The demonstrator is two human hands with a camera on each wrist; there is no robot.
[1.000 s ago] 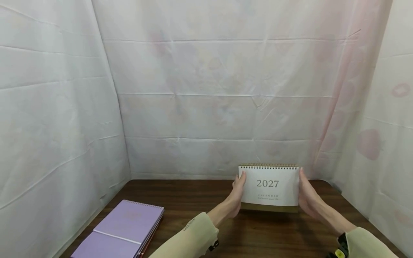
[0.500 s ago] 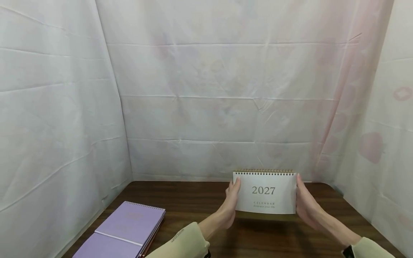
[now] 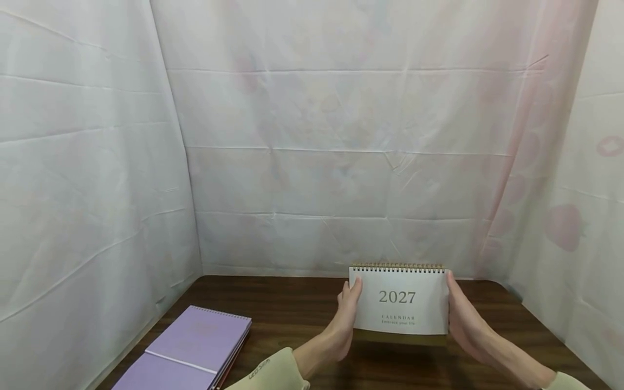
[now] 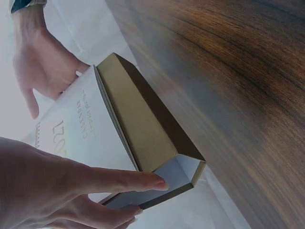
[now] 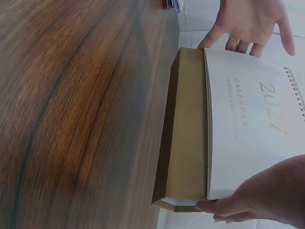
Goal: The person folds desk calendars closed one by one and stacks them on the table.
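A white 2027 desk calendar [image 3: 397,309] with a gold spiral along its top and a folded gold-brown stand is held up between both hands, front cover facing me. My left hand [image 3: 343,322] grips its left side, the thumb on the front edge and other fingers behind. Its right side is held by my right hand [image 3: 470,325], whose thumb points up along the edge. In the left wrist view, left fingers [image 4: 128,180] lie across the open end of the stand [image 4: 138,119]. From the right wrist view, the stand's underside appears slightly above the tabletop, tilted.
Lavender spiral notebooks [image 3: 200,336], stacked with a white band across the top one, lie at the left of the dark wood table [image 3: 287,303]. Pale patterned cloth [image 3: 302,179] hangs behind the table and along both sides.
Both hands have brought the calendar a little left and lower in the view, nearer to me. The head view has shifted slightly. The notebooks stay in place.
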